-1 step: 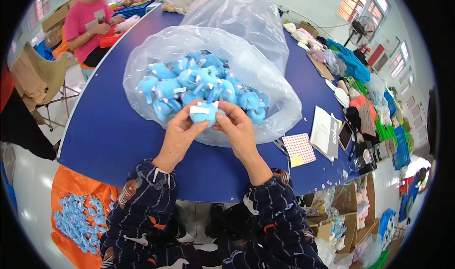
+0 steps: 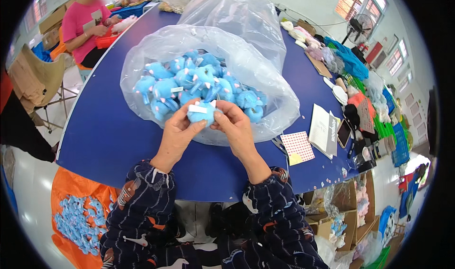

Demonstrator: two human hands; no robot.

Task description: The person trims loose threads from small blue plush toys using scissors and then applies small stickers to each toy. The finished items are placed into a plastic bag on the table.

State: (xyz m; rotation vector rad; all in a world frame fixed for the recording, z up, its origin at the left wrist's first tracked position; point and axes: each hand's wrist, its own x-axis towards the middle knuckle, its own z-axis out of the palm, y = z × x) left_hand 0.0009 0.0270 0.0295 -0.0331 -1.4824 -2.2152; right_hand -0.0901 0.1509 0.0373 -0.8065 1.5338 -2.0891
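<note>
A small light-blue plush toy (image 2: 202,117) with a white tag (image 2: 198,109) and a pale pointed ear is held between both hands, over the near rim of a clear plastic bag (image 2: 275,122). My left hand (image 2: 177,135) pinches it from the left, thumb against its lower front. My right hand (image 2: 241,134) grips its right side with thumb and fingers. Behind my hands the bag lies open with several similar blue plush toys (image 2: 203,74) heaped inside. The fingers behind the held toy are partly hidden.
The bag rests on a blue table (image 2: 109,160). To the right lie a red-dotted sticker sheet (image 2: 297,147), a notebook (image 2: 322,131), a phone (image 2: 344,133) and scissors (image 2: 279,145). An orange sheet with blue toys (image 2: 80,221) lies lower left. Across the table sits a person in pink (image 2: 83,22).
The whole view has shifted very slightly. Both hands keep the same grip on the blue plush toy.
</note>
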